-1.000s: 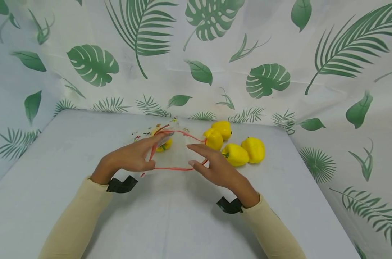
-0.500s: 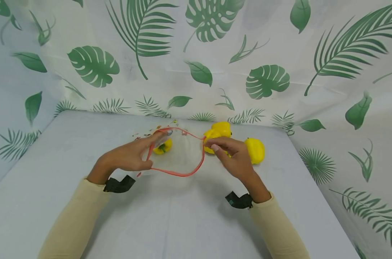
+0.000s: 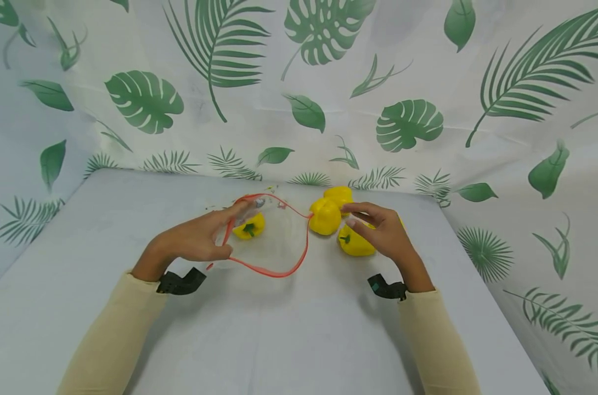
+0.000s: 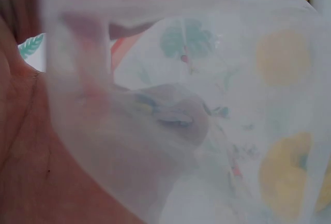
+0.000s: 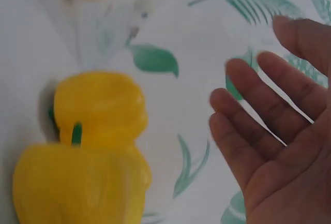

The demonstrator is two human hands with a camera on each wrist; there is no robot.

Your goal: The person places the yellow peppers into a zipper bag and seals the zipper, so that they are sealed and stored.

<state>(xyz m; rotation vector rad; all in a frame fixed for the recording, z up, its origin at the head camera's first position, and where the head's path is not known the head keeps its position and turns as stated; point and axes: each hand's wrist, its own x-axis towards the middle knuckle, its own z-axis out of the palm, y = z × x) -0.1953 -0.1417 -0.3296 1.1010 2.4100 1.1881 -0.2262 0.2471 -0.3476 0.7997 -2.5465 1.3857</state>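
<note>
My left hand (image 3: 195, 233) holds up a clear plastic bag (image 3: 284, 238) by its mouth, which has a red drawstring (image 3: 279, 274). Translucent film covers some of its fingers in the left wrist view. Within the drawstring loop a yellow bell pepper (image 3: 249, 226) shows; I cannot tell whether it lies inside the bag or behind it. My right hand (image 3: 380, 227) hovers over the peppers on the right, its fingers apart and holding nothing. Beside it are yellow bell peppers: one near the bag (image 3: 325, 216), one behind (image 3: 338, 195), one in front (image 3: 356, 242). Another is mostly hidden.
The peppers stand on a white-covered table (image 3: 259, 340). A leaf-printed backdrop (image 3: 328, 131) rises behind the table and along its sides. Black wrist mounts (image 3: 180, 281) are on both forearms.
My right hand has drawn out of the bag mouth and moved right to above the peppers. The drawstring's right side now hangs looser. My left hand has barely moved.
</note>
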